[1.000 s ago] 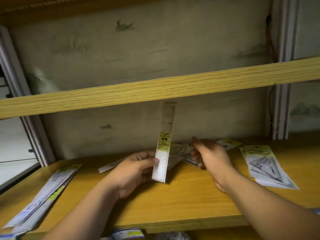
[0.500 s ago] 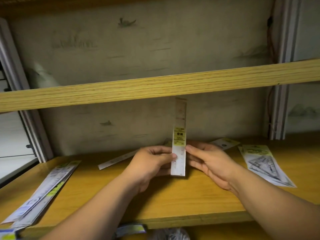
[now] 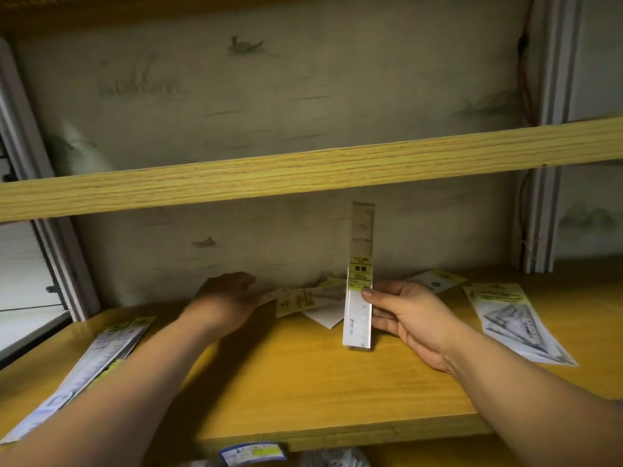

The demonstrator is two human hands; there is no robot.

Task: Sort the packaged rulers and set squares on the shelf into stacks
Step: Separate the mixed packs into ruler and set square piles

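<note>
My right hand (image 3: 409, 318) holds a short packaged ruler (image 3: 360, 281) upright over the middle of the wooden shelf (image 3: 296, 392), thumb on its front and fingers behind. My left hand (image 3: 226, 298) reaches to the back of the shelf, and its fingertips are at the left end of a long packaged ruler (image 3: 281, 294) lying there. Whether it grips that ruler is hidden by the hand's back. A loose heap of packets (image 3: 313, 299) lies between my hands. A stack of long rulers (image 3: 84, 369) lies at the left, a stack of set squares (image 3: 512, 318) at the right.
An upper shelf board (image 3: 303, 173) runs across above my hands, with little height under it. Another packet (image 3: 435, 281) lies behind my right hand. A lower level shows packets (image 3: 251, 453) under the shelf's front edge. Metal uprights (image 3: 539, 217) flank the shelf.
The short ruler passed from my left hand to my right hand. My left hand let go of it and moved left and back to the long ruler at the rear.
</note>
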